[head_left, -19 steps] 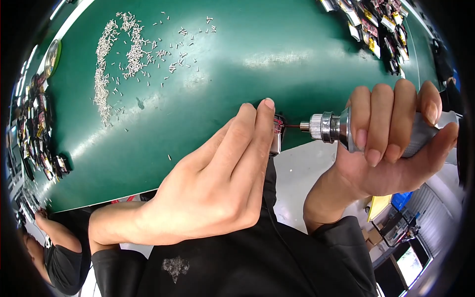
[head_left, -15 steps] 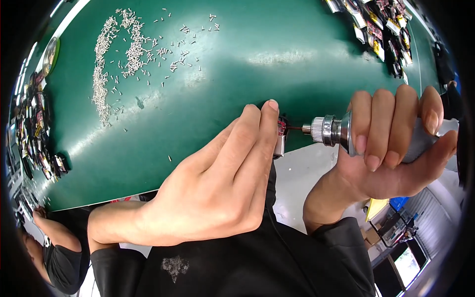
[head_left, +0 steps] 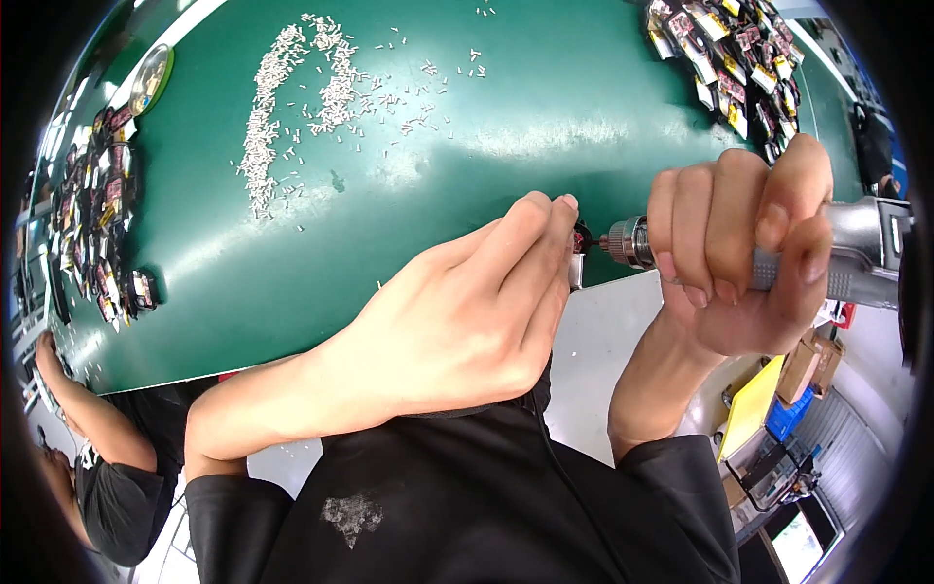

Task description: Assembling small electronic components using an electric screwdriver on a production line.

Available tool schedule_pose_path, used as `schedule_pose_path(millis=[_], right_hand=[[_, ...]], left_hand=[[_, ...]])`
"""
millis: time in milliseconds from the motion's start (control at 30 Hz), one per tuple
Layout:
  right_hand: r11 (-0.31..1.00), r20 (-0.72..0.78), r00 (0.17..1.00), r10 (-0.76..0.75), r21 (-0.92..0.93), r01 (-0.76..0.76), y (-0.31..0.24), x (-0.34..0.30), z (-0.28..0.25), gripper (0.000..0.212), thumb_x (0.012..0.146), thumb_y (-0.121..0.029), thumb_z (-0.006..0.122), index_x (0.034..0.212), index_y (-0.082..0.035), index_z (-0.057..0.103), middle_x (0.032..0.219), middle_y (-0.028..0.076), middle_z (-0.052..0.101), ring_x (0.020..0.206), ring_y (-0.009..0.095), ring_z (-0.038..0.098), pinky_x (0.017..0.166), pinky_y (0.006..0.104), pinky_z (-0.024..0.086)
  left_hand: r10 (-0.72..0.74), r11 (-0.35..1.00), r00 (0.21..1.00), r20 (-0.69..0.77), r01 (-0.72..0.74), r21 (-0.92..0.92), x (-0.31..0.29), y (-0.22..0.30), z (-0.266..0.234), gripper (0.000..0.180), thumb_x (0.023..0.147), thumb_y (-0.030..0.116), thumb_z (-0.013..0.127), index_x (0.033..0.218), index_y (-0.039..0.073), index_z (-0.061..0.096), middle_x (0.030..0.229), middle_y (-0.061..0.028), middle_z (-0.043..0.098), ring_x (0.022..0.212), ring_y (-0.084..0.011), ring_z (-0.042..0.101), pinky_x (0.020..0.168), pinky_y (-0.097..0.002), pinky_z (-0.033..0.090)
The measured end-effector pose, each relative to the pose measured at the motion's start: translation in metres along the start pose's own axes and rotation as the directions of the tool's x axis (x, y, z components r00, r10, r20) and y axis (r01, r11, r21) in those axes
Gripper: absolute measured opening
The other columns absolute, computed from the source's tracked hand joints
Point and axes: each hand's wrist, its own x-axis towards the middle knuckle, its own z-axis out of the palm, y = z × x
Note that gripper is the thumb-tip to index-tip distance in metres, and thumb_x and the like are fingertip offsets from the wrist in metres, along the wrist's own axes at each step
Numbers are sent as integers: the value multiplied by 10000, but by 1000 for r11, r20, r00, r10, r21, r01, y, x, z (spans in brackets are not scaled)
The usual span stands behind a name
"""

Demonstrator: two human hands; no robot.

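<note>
Right hand (head_left: pixel 736 248) is gripping a power screwdriver (head_left: pixel 635 241); at its bit (head_left: pixel 597 240), left hand (head_left: pixel 477 302) is grasping a circuit-board module (head_left: pixel 578 265) — leftward, screws (head_left: pixel 261 134) are lying undriven.

Both hands (head_left: pixel 467 316) curl, the right (head_left: pixel 732 255) more tightly.

A grey power screwdriver (head_left: pixel 637 241) points sideways at a small black-and-silver device (head_left: pixel 578 257).

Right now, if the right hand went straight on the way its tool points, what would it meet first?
The driver in the right hand would likely first meet the small part in the left hand; whether its bit touches is unclear.
</note>
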Motion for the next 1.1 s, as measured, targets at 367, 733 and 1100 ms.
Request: schedule_pose_path(millis=[367, 733, 1100], right_hand=[[907, -323, 924, -202, 293, 301, -7, -17, 6, 244, 902, -222, 605, 953, -79, 413, 410, -55, 383, 297, 45, 332, 354, 161, 334], [883, -433, 900, -48, 402, 240, 32, -32, 16, 155, 952, -178, 480, 905, -70, 379, 468, -22, 319, 338, 62, 289, 357, 201, 323], [891, -457, 888, 47, 422, 170, 33, -37, 22, 120, 968, -150, 433, 901, -66, 379, 478, -17, 304, 342, 69, 266, 369, 222, 323]], left_hand=[[-196, 980, 977, -81, 193, -43, -33, -2, -48, 424, 717, 94, 602, 1092, -97, 547, 1083, -205, 580, 994, -307, 568, 823, -354, 507], [-680, 241, 548, -488, 795, 556, -200, -115, -195, 459, 898, 189, 546, 1312, 20, 443, 1352, -204, 420, 1245, -351, 389, 1035, -437, 307], [-926, -55, 101, -363, 917, 395, -204, -189, -206, 624, 796, 593, 527, 1324, 263, 489, 1456, -221, 284, 1338, -422, 261, 1026, -647, 218]])
